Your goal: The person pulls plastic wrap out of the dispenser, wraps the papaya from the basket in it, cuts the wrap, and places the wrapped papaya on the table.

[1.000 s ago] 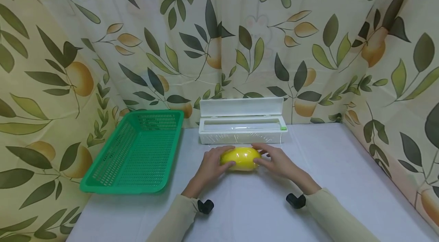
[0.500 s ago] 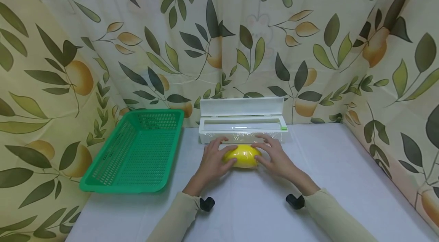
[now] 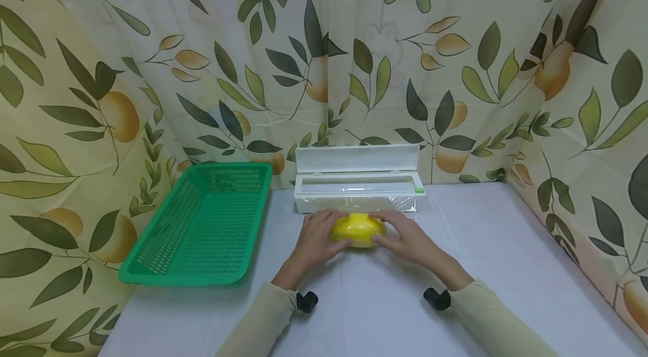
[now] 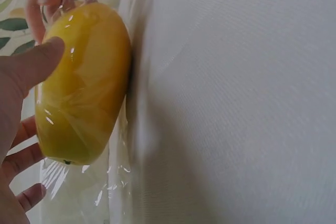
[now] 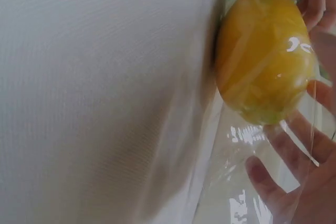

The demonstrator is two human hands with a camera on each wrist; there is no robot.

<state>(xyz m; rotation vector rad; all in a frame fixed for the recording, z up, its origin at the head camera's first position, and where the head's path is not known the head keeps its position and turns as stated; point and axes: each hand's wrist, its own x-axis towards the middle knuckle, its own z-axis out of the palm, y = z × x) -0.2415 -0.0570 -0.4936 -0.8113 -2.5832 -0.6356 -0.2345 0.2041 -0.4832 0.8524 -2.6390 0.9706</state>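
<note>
A glossy yellow mango (image 3: 358, 230) rests on a sheet of clear cling film (image 5: 236, 156), with film also stretched over its skin. My left hand (image 3: 315, 239) holds its left end, thumb on the near side and fingers beyond it. The left wrist view shows that thumb (image 4: 44, 59) against the film-covered mango. At the opposite end, my right hand (image 3: 407, 238) holds the mango between thumb and fingers. In the right wrist view several right fingers (image 5: 294, 150) are spread near the mango's end, seen through film.
Just behind the hands stands a white cling film dispenser (image 3: 358, 203), its lid raised and film hanging from its front. A green perforated plastic basket (image 3: 255, 216) sits to the left. A white cloth (image 3: 374, 312) covers the table, and a leaf-patterned curtain (image 3: 354, 121) surrounds it.
Half a second ago my fingers were lifted and spread toward the dispenser; now they have come down around the mango's far side. The mango sits slightly further back than one second ago.
</note>
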